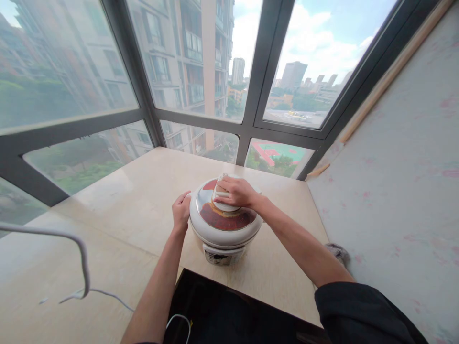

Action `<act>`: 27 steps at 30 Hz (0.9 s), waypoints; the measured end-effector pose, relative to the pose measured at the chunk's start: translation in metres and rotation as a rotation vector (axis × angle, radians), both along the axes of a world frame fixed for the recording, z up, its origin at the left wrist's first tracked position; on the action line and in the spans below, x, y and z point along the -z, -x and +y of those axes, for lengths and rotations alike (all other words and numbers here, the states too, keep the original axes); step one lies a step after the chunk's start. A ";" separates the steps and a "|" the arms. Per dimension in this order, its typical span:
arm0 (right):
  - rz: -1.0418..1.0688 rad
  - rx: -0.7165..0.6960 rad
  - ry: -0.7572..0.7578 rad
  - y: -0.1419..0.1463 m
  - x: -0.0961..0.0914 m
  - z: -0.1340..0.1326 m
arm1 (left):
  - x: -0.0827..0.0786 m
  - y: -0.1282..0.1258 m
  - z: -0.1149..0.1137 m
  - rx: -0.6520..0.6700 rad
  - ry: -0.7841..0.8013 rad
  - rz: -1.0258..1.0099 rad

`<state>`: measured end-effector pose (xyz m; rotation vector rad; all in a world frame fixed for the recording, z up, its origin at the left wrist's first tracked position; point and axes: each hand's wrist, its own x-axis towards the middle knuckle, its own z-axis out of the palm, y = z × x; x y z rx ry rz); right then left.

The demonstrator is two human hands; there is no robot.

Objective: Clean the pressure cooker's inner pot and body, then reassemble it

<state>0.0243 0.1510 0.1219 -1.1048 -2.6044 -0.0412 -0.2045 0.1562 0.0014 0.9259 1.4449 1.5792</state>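
Note:
A white electric cooker [219, 241] stands upright on the pale ledge, its front panel with dark print facing me. Its lid [229, 220] has a broad white rim and a shiny red-brown centre, and rests on the body. My right hand [237, 192] is closed around the white lid handle [225, 205] on top, its fingers curled over it. At the cooker's left side, my left hand [181, 210] is closed on the side handle, which it mostly hides.
The pale ledge [132, 200] runs to windows with a grey frame [201, 120]. A papered wall [387, 205] bounds the right. A white cable [71, 234] hangs at left, and another white cord [181, 316] lies over a dark area in front. A grey fuzzy item [339, 252] sits by the wall.

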 end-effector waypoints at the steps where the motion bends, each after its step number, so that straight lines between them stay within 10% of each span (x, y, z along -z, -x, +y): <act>1: 0.005 -0.001 -0.002 0.000 0.000 0.000 | 0.001 0.000 0.000 -0.001 -0.001 -0.006; 18: -0.010 0.116 0.104 0.002 -0.017 -0.011 | 0.003 -0.003 0.002 -0.044 -0.012 -0.053; 23: 0.416 0.012 0.225 -0.019 -0.007 -0.002 | 0.004 -0.003 0.002 -0.039 -0.007 -0.080; 27: 0.949 0.201 0.221 -0.052 0.025 -0.021 | 0.002 -0.005 -0.003 -0.027 -0.024 -0.130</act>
